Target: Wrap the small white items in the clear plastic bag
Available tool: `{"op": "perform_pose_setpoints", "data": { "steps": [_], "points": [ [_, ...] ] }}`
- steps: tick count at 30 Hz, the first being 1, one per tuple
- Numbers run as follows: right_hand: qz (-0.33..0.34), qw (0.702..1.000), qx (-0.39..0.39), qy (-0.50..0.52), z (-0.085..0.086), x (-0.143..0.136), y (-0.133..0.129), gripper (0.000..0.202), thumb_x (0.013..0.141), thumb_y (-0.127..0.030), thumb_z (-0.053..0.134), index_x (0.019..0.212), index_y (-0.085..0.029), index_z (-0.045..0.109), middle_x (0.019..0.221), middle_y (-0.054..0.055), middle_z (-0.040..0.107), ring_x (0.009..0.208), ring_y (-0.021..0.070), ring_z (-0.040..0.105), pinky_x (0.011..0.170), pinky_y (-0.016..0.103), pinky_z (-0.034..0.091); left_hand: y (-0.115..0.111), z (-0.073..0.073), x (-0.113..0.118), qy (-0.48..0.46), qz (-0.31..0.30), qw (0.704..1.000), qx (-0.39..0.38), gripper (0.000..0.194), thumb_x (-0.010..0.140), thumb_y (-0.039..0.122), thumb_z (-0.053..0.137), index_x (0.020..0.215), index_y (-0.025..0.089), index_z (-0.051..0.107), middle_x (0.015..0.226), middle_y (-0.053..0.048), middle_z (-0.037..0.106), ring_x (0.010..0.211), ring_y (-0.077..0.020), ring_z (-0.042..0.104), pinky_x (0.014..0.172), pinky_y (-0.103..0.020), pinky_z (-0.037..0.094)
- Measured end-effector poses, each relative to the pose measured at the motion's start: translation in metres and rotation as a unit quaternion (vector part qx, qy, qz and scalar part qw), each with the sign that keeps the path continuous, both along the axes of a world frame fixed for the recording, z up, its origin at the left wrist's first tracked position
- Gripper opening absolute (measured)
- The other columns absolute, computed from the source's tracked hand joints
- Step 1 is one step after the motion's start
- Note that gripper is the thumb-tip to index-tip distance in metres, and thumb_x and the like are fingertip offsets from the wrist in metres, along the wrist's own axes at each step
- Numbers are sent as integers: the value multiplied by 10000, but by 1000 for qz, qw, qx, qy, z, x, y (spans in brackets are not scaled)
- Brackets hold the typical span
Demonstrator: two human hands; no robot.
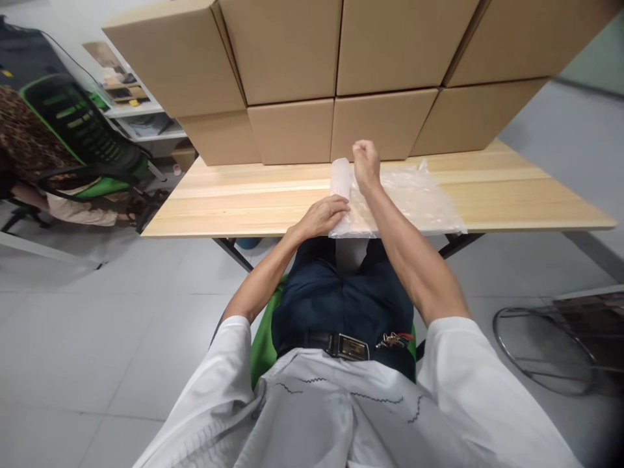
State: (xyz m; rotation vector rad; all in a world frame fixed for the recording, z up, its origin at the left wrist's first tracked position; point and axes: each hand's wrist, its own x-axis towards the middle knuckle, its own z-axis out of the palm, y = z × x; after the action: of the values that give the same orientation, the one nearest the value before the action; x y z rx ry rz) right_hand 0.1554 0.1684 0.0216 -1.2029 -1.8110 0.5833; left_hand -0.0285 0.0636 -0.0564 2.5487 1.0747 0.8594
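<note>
I sit at a light wooden table [244, 201]. A stack of clear plastic bags [419, 201] lies near its front edge. My left hand [324, 216] rests flat on the stack's left edge, fingers pressing the plastic down. My right hand [366, 164] is raised above the stack with closed fingers, pinching a thin sheet of the plastic [340, 179] and lifting it upward.
Several stacked cardboard boxes [292, 65] fill the back of the table. At left, a person sits in a green and black chair [82, 130] beside a white shelf [141, 123]. A metal chair frame [546, 351] stands on the grey floor at right.
</note>
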Motion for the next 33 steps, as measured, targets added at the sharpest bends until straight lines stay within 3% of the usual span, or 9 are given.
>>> {"op": "perform_pose_setpoints", "data": {
  "steps": [4, 7, 10, 14, 16, 19, 26, 29, 33],
  "points": [
    [114, 991, -48, -47, -11, 6, -32, 673, 1297, -801, 557, 1573, -281, 881, 1625, 165, 899, 1618, 356, 778, 1342, 535, 638, -4, 5, 1, -1, 4, 1000, -7, 399, 1213, 317, 590, 1350, 244, 957, 1581, -162, 908, 1526, -369, 863, 1384, -553, 683],
    [202, 965, -139, -88, -29, 11, -31, 692, 1352, -713, 438, 1536, -254, 923, 1677, 164, 899, 1579, 334, 834, 1357, 523, 658, -5, 6, 1, -3, 8, 1000, -11, 363, 1237, 364, 614, 1320, 261, 952, 1498, -142, 946, 1477, -375, 884, 1352, -572, 704],
    [209, 958, -145, -129, -36, 10, -11, 618, 1355, -584, 467, 1581, -226, 917, 1796, 180, 828, 1659, 334, 814, 1434, 551, 618, -4, 3, -1, 1, 8, 1000, -7, 364, 1255, 379, 623, 1332, 259, 958, 1586, -145, 935, 1560, -371, 862, 1406, -582, 676],
    [181, 942, -74, -273, -28, 0, 6, 623, 1259, -355, 588, 1829, -177, 765, 2029, 179, 581, 1969, 300, 478, 1629, 574, 354, -2, 1, -4, 10, 3, 1000, -2, 432, 1280, 436, 603, 1381, 213, 958, 1658, -208, 906, 1635, -391, 836, 1438, -605, 656],
    [168, 947, -64, -268, -25, -1, 4, 702, 1267, -385, 558, 1921, -154, 671, 2076, 179, 503, 1999, 270, 408, 1647, 519, 300, -2, 1, -6, 11, -5, 1000, 0, 488, 1293, 479, 574, 1399, 186, 950, 1657, -242, 900, 1636, -408, 838, 1436, -625, 656],
    [162, 973, -37, -159, -28, 9, -6, 796, 1314, -538, 457, 1982, -127, 591, 2075, 185, 510, 1970, 278, 473, 1643, 491, 314, -2, 2, -7, 23, -5, 1000, -13, 549, 1302, 540, 553, 1501, 181, 916, 1702, -245, 879, 1657, -414, 826, 1465, -635, 628],
    [164, 985, 32, -34, -54, 57, -77, 852, 1274, -794, 517, 1819, -206, 807, 1879, 160, 768, 1792, 426, 704, 1567, 617, 492, 2, -3, -12, -2, 45, 996, -72, 969, 1213, 821, 713, 1948, 203, 590, 1991, -243, 654, 1837, -492, 662, 1528, -666, 551],
    [143, 988, 49, -26, -66, 59, -117, 842, 1297, -776, 461, 1855, -230, 776, 1949, 136, 705, 1857, 402, 639, 1604, 620, 452, 3, -7, -17, -18, 36, 996, -80, 1105, 1179, 902, 710, 2003, 199, 494, 2052, -259, 567, 1893, -498, 597, 1559, -698, 514],
    [141, 985, 84, -61, -79, 46, -146, 820, 1325, -630, 388, 1901, -140, 704, 2016, 198, 606, 1917, 388, 563, 1631, 662, 400, 9, -13, -25, -3, 40, 995, -91, 1248, 1141, 879, 749, 2042, 109, 357, 2090, -348, 452, 1937, -532, 528, 1592, -731, 451]
  ]
}}
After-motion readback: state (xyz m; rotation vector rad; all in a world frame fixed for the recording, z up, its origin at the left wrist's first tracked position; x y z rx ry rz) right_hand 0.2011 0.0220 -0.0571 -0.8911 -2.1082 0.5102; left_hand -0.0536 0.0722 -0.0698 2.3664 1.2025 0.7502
